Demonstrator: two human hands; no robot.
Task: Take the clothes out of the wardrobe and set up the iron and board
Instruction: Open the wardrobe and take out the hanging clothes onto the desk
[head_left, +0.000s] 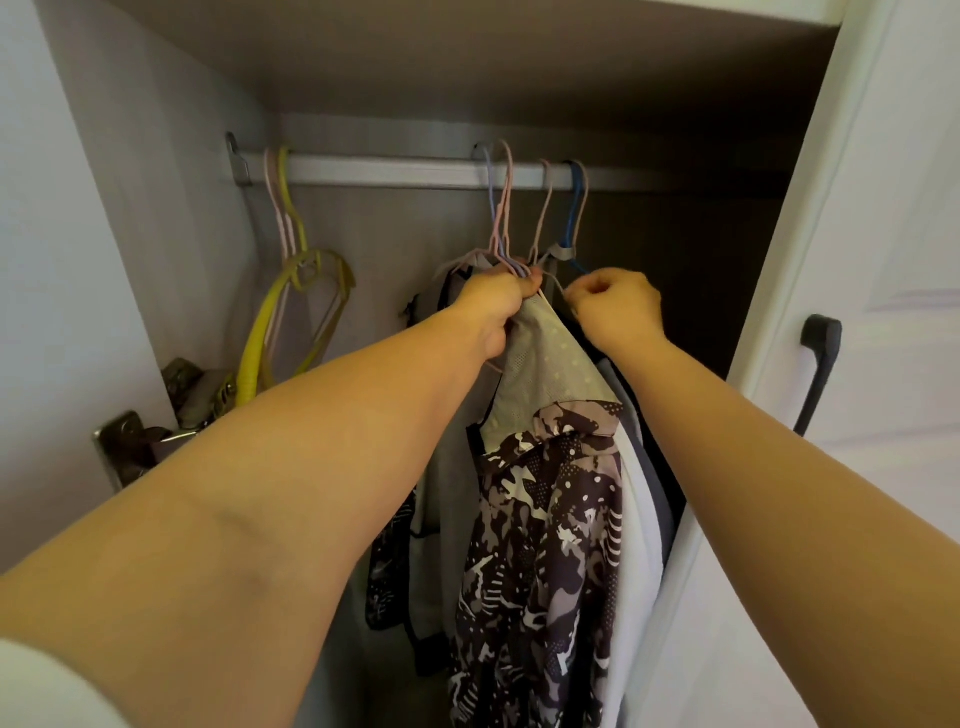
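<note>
Head view puts you in front of the open wardrobe (171, 171), its white door (883, 208) swung out on your right with a dark handle (817, 371) on it. A pale rail (395, 171) runs across the inside near the top. Below its middle hangs a bunch of clothes: a camouflage-patterned jacket (540, 530) with a grey dotted lining faces you, a white garment (641, 499) sits just to its right, and darker pieces lie behind them. Your two bare forearms reach up and in from the bottom corners.

Your left hand (491, 306) is curled tight around the necks of several pink hangers (501, 218) and the top of the jacket, just under the rail. Your right hand (615, 306) sits just beside it, fingers bent, pinching a thin wire of a hanger below the blue hanger (571, 208); whether that wire belongs to the blue one you cannot tell.

Off to the left, well apart from the clothes, a yellow hanger (270, 332) and a pink one hang bare at the rail's end. Metal door hinges (130, 447) show on the left wall below them.
</note>
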